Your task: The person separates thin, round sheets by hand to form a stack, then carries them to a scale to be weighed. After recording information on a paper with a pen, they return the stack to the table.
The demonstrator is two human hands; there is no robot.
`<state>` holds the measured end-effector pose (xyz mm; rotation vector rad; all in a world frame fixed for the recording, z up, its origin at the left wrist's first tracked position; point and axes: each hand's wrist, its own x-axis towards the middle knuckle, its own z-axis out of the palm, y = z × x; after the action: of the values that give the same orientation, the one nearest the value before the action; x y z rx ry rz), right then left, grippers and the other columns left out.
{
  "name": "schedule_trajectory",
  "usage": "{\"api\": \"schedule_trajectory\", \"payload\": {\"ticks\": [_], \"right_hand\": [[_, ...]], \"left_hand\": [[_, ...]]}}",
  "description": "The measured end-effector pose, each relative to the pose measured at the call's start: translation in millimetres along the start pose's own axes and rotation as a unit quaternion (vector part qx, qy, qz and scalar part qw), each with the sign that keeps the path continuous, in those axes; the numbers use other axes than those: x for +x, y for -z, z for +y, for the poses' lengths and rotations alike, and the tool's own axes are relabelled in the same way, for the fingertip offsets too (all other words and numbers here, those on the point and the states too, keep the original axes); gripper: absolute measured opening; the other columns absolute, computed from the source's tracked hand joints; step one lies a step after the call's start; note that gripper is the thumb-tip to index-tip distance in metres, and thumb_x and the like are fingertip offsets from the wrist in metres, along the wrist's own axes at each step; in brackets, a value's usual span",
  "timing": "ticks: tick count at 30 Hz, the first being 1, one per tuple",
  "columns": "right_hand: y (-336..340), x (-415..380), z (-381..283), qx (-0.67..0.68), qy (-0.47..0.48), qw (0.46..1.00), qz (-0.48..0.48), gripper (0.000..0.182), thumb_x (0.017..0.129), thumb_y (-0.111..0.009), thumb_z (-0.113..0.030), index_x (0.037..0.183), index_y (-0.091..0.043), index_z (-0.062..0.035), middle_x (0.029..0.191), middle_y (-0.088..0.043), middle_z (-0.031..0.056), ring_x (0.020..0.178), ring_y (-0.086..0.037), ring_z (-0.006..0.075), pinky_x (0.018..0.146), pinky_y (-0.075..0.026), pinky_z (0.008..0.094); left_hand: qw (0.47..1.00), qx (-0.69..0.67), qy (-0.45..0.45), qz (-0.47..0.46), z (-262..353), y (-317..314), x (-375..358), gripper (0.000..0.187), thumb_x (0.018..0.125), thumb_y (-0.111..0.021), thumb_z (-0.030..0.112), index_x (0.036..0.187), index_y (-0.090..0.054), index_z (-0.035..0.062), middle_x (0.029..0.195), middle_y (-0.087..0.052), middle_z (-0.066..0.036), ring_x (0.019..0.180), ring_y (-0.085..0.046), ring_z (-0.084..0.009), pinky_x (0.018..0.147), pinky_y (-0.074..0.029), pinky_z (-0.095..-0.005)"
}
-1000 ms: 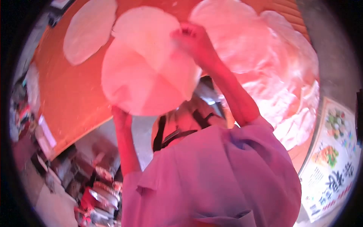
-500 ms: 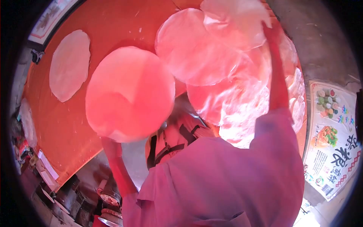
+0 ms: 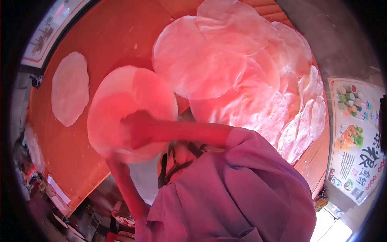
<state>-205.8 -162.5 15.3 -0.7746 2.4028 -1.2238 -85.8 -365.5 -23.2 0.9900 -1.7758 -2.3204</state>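
Flatbread (image 3: 141,90) is touched at its edge by the left hand (image 3: 114,158), overlapped by the right hand (image 3: 139,128), grips unclear; "粮" is printed on the poster (image 3: 355,155).

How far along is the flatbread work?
Overlapping flatbreads already lie spread on the orange table, with another apart. In hand is a round one, left hand at its near edge, right hand over it. That round seems left; any beneath it are hidden.
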Motion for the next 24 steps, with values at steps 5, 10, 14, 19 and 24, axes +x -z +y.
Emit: {"api": "schedule_trajectory", "payload": {"ticks": [5, 10, 14, 19, 24], "right_hand": [[-33, 6, 4, 0.048, 0.032, 0.998, -0.030, 0.024, 0.062, -0.066, -0.025, 0.075, -0.064, -0.0056, 0.075, -0.063, 0.0184, 0.071, -0.062, 0.0390, 0.066, -0.049, 0.0470], [5, 39, 74, 0.194, 0.063, 0.972, 0.118, 0.019, 0.068, -0.063, -0.019, 0.083, -0.067, -0.0076, 0.073, -0.064, 0.0116, 0.071, -0.061, 0.0293, 0.065, -0.048, 0.0406], [182, 4, 147, 0.325, 0.046, 0.932, 0.152, 0.025, 0.082, -0.062, -0.026, 0.096, -0.066, -0.0060, 0.083, -0.064, 0.0029, 0.078, -0.059, 0.0132, 0.067, -0.048, 0.0316], [368, -79, 192, 0.077, -0.208, 0.894, 0.390, 0.029, 0.091, -0.056, -0.033, 0.106, -0.063, -0.0094, 0.093, -0.059, 0.0004, 0.088, -0.054, 0.0123, 0.074, -0.047, 0.0347], [522, -202, 368, 0.215, -0.167, 0.842, 0.465, 0.028, 0.080, -0.066, -0.024, 0.101, -0.066, -0.0048, 0.090, -0.065, 0.0055, 0.083, -0.062, 0.0152, 0.069, -0.051, 0.0321]], "left_hand": [[0.998, 0.061, 0.027, 0.008, 20, -29, -7, 0.048, 0.085, -0.058, 0.010, 0.129, -0.045, -0.0050, 0.119, -0.057, -0.014, 0.107, -0.058, -0.0253, 0.093, -0.048, -0.0363], [0.997, 0.012, 0.065, 0.030, 7, -1, -7, 0.048, 0.085, -0.059, 0.008, 0.129, -0.045, -0.0057, 0.122, -0.056, -0.015, 0.111, -0.056, -0.0269, 0.096, -0.046, -0.0399], [0.990, -0.098, 0.099, 0.029, -28, 42, 4, 0.052, 0.082, -0.058, 0.004, 0.131, -0.043, -0.0055, 0.125, -0.053, -0.017, 0.113, -0.054, -0.0264, 0.095, -0.047, -0.0394], [0.981, -0.136, 0.131, 0.052, -41, 51, 11, 0.054, 0.082, -0.057, 0.003, 0.133, -0.042, -0.0031, 0.129, -0.052, -0.015, 0.116, -0.053, -0.0272, 0.099, -0.044, -0.0418], [0.974, -0.157, 0.159, 0.023, -42, 44, 13, 0.057, 0.084, -0.053, 0.006, 0.139, -0.039, 0.0024, 0.135, -0.049, -0.012, 0.123, -0.048, -0.0267, 0.105, -0.038, -0.0437]]}}
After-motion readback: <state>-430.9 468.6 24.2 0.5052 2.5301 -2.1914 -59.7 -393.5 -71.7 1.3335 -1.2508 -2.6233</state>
